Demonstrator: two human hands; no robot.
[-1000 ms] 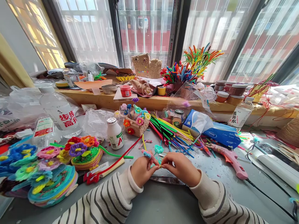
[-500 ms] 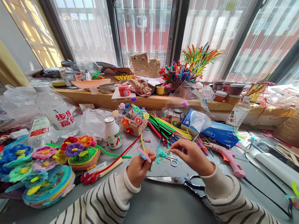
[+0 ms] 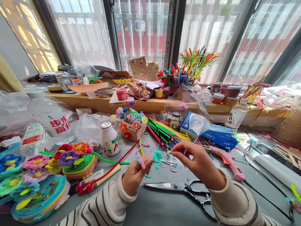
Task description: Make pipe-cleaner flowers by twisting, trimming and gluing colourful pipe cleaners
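My left hand (image 3: 136, 172) is closed, with a turquoise pipe-cleaner flower (image 3: 157, 156) at its pinched fingertips. A pink and light-blue pipe-cleaner piece (image 3: 141, 161) pokes up between the fingers of that same hand. To the right of the flower, my right hand (image 3: 195, 161) pinches a small yellow pipe-cleaner piece (image 3: 169, 152) between thumb and finger. Small white-handled scissors (image 3: 173, 164) lie on the table between and behind the hands. Large scissors (image 3: 176, 186) with dark handles rest nearer me, partly below my right hand. Turquoise fuzz is scattered around the flower.
Finished flower pieces (image 3: 39, 194) crowd the left. A white bottle (image 3: 110, 139) and a flower basket (image 3: 134, 131) stand behind my left hand. Pipe cleaners (image 3: 164, 133) lie behind, with a tissue pack (image 3: 218, 136). A pink glue gun (image 3: 231, 163) with its cord lies right.
The camera view has shifted slightly. The turquoise flower, a ragged blur before, now shows a rounded shape at my left fingertips. My right hand keeps its pinch on the yellow piece.
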